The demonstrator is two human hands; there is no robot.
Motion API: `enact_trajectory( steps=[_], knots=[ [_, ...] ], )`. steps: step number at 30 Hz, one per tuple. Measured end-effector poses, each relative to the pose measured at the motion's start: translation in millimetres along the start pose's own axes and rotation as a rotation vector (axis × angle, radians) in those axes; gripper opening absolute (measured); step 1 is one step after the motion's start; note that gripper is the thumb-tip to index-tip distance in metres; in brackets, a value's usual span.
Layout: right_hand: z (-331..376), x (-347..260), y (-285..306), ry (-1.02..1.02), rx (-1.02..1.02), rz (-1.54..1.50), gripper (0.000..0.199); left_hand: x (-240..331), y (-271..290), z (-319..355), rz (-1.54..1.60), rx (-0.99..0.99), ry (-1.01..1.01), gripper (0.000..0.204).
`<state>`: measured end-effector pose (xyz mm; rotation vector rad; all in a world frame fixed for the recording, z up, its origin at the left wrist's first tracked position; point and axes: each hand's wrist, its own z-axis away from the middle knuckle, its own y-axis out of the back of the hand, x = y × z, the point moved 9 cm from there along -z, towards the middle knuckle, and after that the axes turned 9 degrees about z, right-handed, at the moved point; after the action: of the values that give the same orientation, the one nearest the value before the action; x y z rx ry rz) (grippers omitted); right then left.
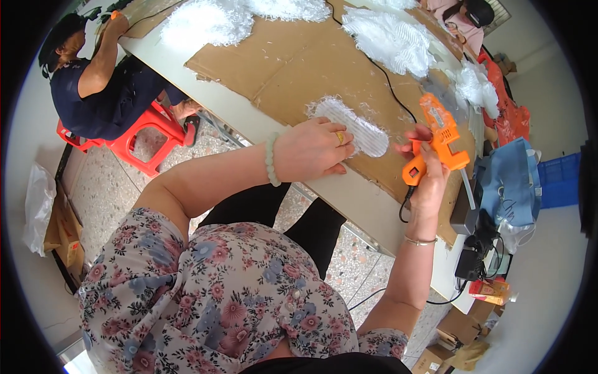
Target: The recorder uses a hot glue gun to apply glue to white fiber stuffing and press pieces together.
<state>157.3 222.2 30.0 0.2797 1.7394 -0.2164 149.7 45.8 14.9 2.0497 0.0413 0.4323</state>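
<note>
Co-worker (93, 93) sat on red stool (149, 134), far left. Left hand (308, 151) lay over near edge of white pad (369, 135); fingers touched it, could not tell whether pinching. Pad rested on brown cardboard (280, 62), white shreds (324, 101) at far edge. Right hand (430, 167), right of pad, gripped orange glue gun (445, 136) by handle, nozzle pointing away. Blue bag (507, 181) stood farther right.

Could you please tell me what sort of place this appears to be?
Probably a small handcraft workshop: the right hand holds an orange glue gun, piles of white fringed material lie on a cardboard-covered table, and another person sits nearby on a red stool.
</note>
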Motion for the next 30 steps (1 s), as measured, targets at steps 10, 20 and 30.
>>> enact_trajectory(
  steps=[10,20,30],
  knots=[
    [26.5,-39.2,14.2,-0.024,-0.156,0.405,0.036,-9.5,6.8,11.6,0.041,0.034,0.011,0.035],
    [30.0,1.6,19.8,-0.204,-0.237,0.597,0.045,-15.3,2.0,11.3,0.09,0.06,0.037,0.033],
    [30.3,9.9,14.9,-0.212,-0.255,0.572,0.046,-19.3,1.1,11.1,0.151,0.038,0.013,0.028]
  ],
)
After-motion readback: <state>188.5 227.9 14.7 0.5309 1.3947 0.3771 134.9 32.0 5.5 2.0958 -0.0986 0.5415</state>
